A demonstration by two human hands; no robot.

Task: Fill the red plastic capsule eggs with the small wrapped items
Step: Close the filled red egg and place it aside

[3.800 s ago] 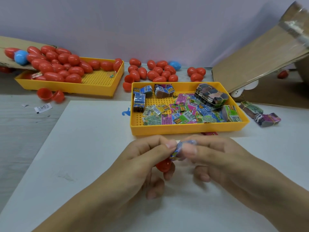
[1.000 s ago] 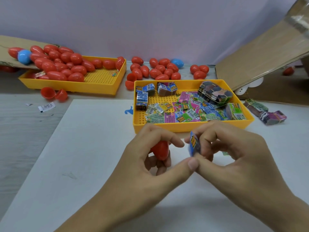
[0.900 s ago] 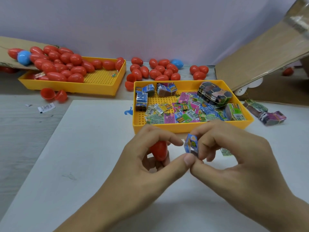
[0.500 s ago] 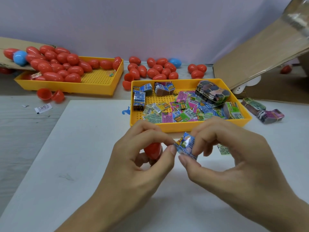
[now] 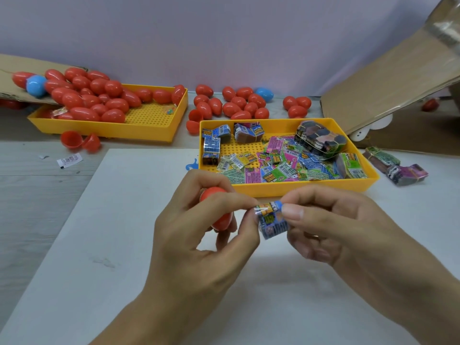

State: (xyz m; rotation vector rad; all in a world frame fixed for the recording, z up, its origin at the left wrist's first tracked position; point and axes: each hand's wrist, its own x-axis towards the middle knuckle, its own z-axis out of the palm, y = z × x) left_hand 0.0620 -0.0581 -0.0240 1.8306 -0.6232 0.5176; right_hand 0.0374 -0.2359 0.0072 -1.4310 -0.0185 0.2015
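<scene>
Pale wood table (image 5: pixel 29 200), white sheet (image 5: pixel 104 245), two yellow trays (image 5: pixel 104 130) (image 5: pixel 286 189), loose red eggs (image 5: pixel 231 108), cardboard (image 5: pixel 388 78)

Plain lavender wall (image 5: pixel 224 33) behind, evenly and softly lit. Pale grey wood-grain worktop (image 5: pixel 29 195) below, partly covered by a white sheet (image 5: pixel 124 245). Brown cardboard flap (image 5: pixel 388 78) slanted down at right.

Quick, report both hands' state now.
Left hand: closed on red egg, fingertips pinching the wrapped packet.
Right hand: closed, pinching the same packet.
</scene>
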